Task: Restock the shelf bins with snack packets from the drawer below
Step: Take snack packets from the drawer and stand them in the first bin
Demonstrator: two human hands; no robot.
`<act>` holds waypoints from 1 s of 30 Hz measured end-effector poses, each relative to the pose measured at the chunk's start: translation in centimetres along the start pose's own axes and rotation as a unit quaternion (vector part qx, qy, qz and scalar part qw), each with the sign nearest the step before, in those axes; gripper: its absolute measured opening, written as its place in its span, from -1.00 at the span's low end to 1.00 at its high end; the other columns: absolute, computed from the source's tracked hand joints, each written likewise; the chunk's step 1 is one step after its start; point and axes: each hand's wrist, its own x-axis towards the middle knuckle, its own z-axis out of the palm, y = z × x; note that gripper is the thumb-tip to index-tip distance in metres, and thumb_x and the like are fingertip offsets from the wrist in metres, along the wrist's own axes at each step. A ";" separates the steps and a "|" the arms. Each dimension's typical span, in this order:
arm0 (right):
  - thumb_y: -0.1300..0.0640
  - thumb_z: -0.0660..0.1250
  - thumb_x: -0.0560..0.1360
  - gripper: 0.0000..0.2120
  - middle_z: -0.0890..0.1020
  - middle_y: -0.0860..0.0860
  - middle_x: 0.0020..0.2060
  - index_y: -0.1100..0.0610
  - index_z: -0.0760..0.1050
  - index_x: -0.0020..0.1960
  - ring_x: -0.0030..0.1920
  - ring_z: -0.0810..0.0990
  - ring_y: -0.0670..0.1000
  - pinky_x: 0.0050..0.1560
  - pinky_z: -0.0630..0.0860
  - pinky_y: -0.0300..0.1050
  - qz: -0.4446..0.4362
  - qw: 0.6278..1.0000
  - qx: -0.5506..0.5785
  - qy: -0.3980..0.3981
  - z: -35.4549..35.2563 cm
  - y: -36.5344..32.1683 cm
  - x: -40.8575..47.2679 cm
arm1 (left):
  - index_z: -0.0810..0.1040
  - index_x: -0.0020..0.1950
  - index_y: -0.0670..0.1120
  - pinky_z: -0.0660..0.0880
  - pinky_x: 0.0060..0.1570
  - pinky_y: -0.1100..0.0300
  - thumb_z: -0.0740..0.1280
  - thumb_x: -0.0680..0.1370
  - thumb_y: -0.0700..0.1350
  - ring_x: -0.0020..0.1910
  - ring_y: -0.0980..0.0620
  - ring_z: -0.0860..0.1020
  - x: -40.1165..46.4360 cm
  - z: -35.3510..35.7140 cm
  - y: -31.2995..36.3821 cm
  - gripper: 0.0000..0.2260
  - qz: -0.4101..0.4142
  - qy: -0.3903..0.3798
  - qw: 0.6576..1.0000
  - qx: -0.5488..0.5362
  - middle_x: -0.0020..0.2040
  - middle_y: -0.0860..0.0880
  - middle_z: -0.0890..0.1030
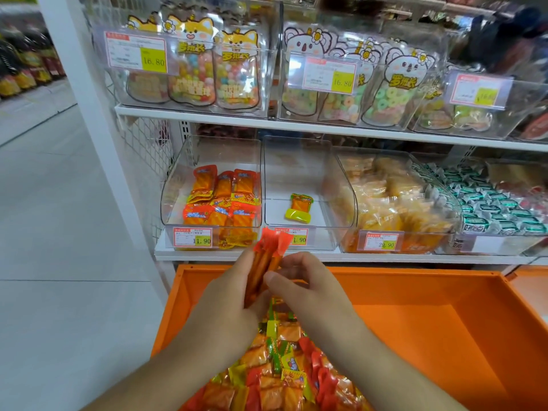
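Hands meet just above an open orange drawer (pixel 415 295), in front of a white shelf (pixel 385 258). The left hand (pixel 228 304) grasps a small stack of red-and-orange packets (pixel 267 262), held upright with their red crimped tops fanning above the fingers. The right hand (pixel 308 280) is curled toward the same stack, thumb and fingertips pinching its right edge.

Below the forearms, the drawer's near left part holds a loose pile of snacks (pixel 284 372) in orange, red and yellow-green wrappers — the rest of the drawer floor shows bare orange.

On the lower shelf stand four clear bins side by side. The left bin (pixel 178 185) is partly filled with orange-red packets like those in the hands and carries a price tag (pixel 192 237) on its front. The middle bin (pixel 335 179) holds a single yellow-and-orange packet (pixel 300 206) lying on its floor. The next bin (pixel 394 203) to the right is heaped with pale orange packets, and the far-right bin (pixel 486 203) with green-and-white wrapped sweets.

The upper shelf carries clear bins of candy bags (pixel 213 63) printed with cartoon animals, each bin with a yellow price label. To the left, a grey tiled floor (pixel 59 232) runs back along the aisle.
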 end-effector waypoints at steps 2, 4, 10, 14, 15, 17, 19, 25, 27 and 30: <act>0.00 0.52 0.52 -0.76 0.74 -0.02 -0.02 0.01 0.60 0.15 0.01 0.74 0.00 0.12 0.68 0.11 0.007 0.999 0.043 -0.033 0.1 -0.3 -0.3 | -0.03 0.62 0.39 0.44 0.35 0.31 0.37 0.61 0.13 0.41 0.33 0.39 -0.3 0.2 0.0 -0.27 0.030 -0.007 0.998 0.058 0.46 0.38 0.36; -0.02 0.51 0.53 -0.77 0.75 0.00 -0.03 0.01 0.64 0.15 0.02 0.74 0.00 0.12 0.67 0.02 0.014 0.996 0.075 -0.045 -0.2 -0.4 -0.4 | -0.22 0.59 0.44 0.42 0.33 0.34 0.34 0.59 0.24 0.43 0.33 0.28 -0.7 0.4 0.4 -0.18 0.053 -0.020 0.992 0.109 0.46 0.39 0.24; 0.06 0.46 0.57 -0.79 0.60 0.40 0.08 0.17 0.67 0.12 0.07 0.69 0.32 0.15 0.60 0.41 0.038 0.988 0.147 -0.001 -1.2 -0.1 0.3 | -0.23 0.53 0.53 0.38 0.32 0.33 0.38 0.48 0.38 0.42 0.38 0.18 -0.8 -0.1 0.5 -0.12 0.047 -0.087 0.993 0.065 0.33 0.40 0.16; 0.09 0.47 0.51 -0.75 0.64 0.41 0.06 0.19 0.68 0.14 -0.09 0.62 0.34 0.00 0.54 0.26 0.044 0.984 0.170 -0.015 -2.2 -0.4 0.8 | 0.12 0.53 0.40 0.42 0.13 0.43 0.38 0.46 0.35 0.27 0.47 0.36 -0.1 -1.1 0.5 -0.30 -0.017 -0.050 0.998 -0.021 0.28 0.43 0.36; 0.08 0.47 0.49 -0.73 0.65 0.39 0.08 0.17 0.68 0.14 -0.12 0.60 0.26 -0.02 0.46 0.21 0.042 0.984 0.175 -0.016 -2.4 -0.5 0.8 | 0.21 0.53 0.32 0.44 0.09 0.42 0.37 0.48 0.33 0.23 0.43 0.42 0.2 -1.4 0.4 -0.34 -0.035 -0.038 0.998 -0.022 0.25 0.39 0.43; 0.13 0.48 0.53 -0.77 0.70 0.29 0.07 0.16 0.66 0.17 -0.11 0.64 0.17 -0.04 0.48 0.15 0.037 0.982 0.187 -0.018 -2.6 -0.5 0.9 | 0.42 0.46 0.23 0.50 0.18 0.33 0.34 0.47 0.33 0.19 0.35 0.52 0.6 -1.8 0.1 -0.43 -0.057 -0.046 0.997 -0.034 0.20 0.33 0.56; 0.16 0.43 0.57 -0.78 0.72 0.22 0.06 0.16 0.64 0.21 -0.05 0.71 0.15 -0.03 0.56 0.06 0.031 0.982 0.187 -0.026 -2.6 -0.6 0.8 | 0.57 0.33 0.22 0.53 0.30 0.17 0.37 0.52 0.27 0.17 0.33 0.58 0.6 -2.1 0.2 -0.60 -0.075 -0.080 0.990 -0.086 0.16 0.30 0.66; 0.21 0.37 0.62 -0.83 0.71 0.27 0.04 0.15 0.66 0.18 0.00 0.71 0.09 -0.03 0.60 -0.12 -0.005 0.985 0.160 -0.061 -2.4 -1.2 0.3 | 0.64 0.18 0.15 0.58 0.22 0.16 0.46 0.57 0.02 0.08 0.29 0.65 0.5 -2.0 0.5 -0.81 -0.082 -0.062 0.987 -0.122 0.05 0.26 0.71; 0.19 0.39 0.61 -0.86 0.67 0.24 -0.09 0.15 0.65 0.15 -0.06 0.67 0.07 -0.02 0.59 -0.09 -0.015 0.987 0.146 -0.061 -2.3 -1.2 0.3 | 0.63 0.16 0.17 0.59 0.19 0.17 0.47 0.56 0.02 0.05 0.29 0.66 0.5 -2.0 0.3 -0.81 -0.091 -0.047 0.988 -0.118 0.04 0.26 0.71; 0.13 0.51 0.50 -0.83 0.53 0.00 -0.23 0.14 0.63 0.06 -0.13 0.58 0.04 -0.01 0.53 0.00 -0.028 0.989 0.131 -0.056 -2.0 -1.2 0.6 | 0.60 0.18 0.25 0.59 0.22 0.15 0.48 0.55 0.04 0.08 0.32 0.64 0.6 -2.2 0.1 -0.77 -0.094 -0.031 0.989 -0.111 0.07 0.26 0.70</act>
